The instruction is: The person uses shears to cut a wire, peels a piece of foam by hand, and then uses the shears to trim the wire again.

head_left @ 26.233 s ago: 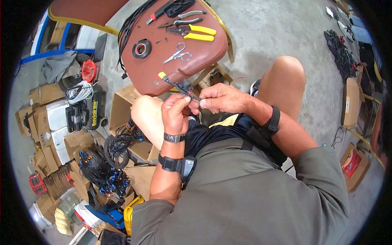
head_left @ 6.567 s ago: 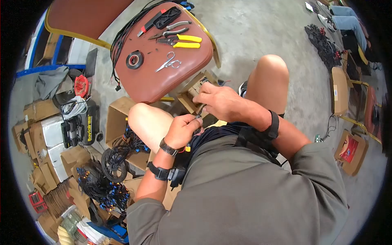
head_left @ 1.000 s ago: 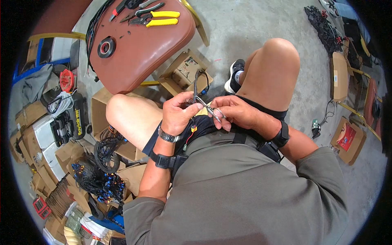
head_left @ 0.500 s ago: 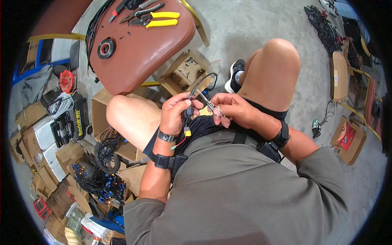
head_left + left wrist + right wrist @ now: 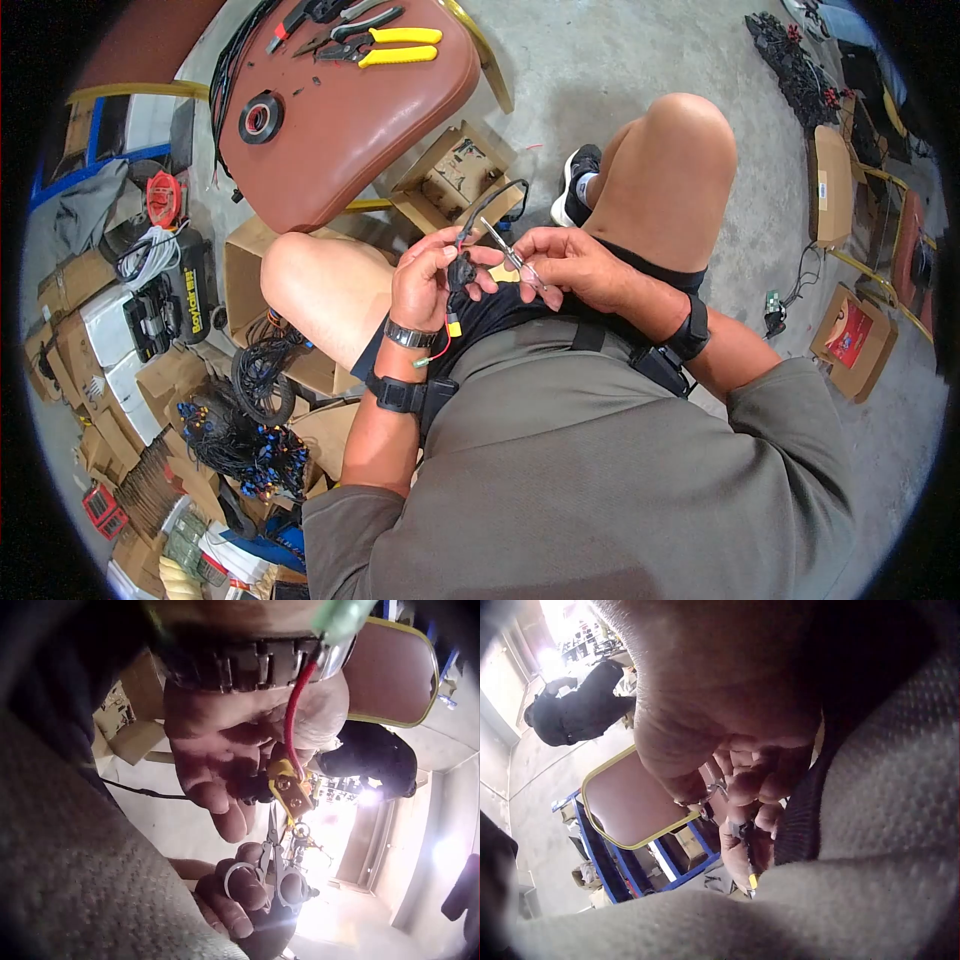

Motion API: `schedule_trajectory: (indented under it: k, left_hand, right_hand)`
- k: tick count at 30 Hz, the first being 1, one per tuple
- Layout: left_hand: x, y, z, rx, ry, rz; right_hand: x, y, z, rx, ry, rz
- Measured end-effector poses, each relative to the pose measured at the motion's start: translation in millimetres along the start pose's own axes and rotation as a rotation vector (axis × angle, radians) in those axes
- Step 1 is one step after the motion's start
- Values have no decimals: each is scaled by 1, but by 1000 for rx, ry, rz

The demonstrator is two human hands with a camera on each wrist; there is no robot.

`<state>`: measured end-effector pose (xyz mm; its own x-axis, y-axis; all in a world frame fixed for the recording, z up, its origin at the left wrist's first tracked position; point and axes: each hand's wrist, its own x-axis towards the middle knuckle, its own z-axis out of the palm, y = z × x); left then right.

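Note:
Low over the lap, my left hand (image 5: pixel 420 280) holds a black taped cable (image 5: pixel 461 270) between thumb and fingers. The cable arcs up and away past the fingertips. From its lower end hangs a yellow connector (image 5: pixel 454 328), with a red wire (image 5: pixel 292 712) ending in a small green tip. My right hand (image 5: pixel 575 268) grips a small pair of silver scissors (image 5: pixel 274 851), fingers in the handle loops. Their blades point up and left, just beside the cable. The left wrist view shows the scissor tips close to the yellow connector.
A brown chair seat (image 5: pixel 350 110) ahead carries a black tape roll (image 5: pixel 261 117), yellow-handled wire strippers (image 5: pixel 400 47) and other pliers. A small cardboard box (image 5: pixel 410 190) stands on the floor below it. Bundled cables (image 5: pixel 245 440) and boxes crowd the left side.
The scissors left the chair seat after the 6.6-second-old frame. Over the last second their blades have come away from the cable, and my left hand has turned the cable, swinging the connector left.

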<state>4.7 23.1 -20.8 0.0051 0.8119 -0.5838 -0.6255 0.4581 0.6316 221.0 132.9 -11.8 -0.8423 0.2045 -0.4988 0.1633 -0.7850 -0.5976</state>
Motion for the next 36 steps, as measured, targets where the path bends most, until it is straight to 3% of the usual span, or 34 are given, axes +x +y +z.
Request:
schedule_trajectory:
  k: [9,10,15,18,19,22,27,30,33,36]
  left_hand:
    - [-1,1,-1,24,-10,12]
    - [-1,0,-2,-19,13,11]
    - [-2,0,-8,108,25,4]
    - [-10,14,-1,192,-16,-30]
    - [-10,13,-3,199,-17,-36]
    - [-9,3,-11,202,-40,2]
    - [-10,-2,-20,33,-8,29]
    - [-13,3,-22,-74,-15,46]
    - [-10,5,-26,-124,-5,38]
    - [-7,9,-26,-138,9,39]
  right_hand:
    - [7,9,2,-92,38,-99]
    - [10,4,2,-300,22,-214]
    - [34,-70,23,-875,115,-396]
    - [87,-99,27,-1239,132,-766]
    - [104,-110,31,-1321,139,-782]
    - [164,-134,43,-1597,177,-744]
    - [212,-147,58,-1783,254,-755]
    - [189,-146,64,-1735,289,-788]
    - [146,-137,52,-1743,27,-508]
    - [102,-102,31,-1477,-58,-522]
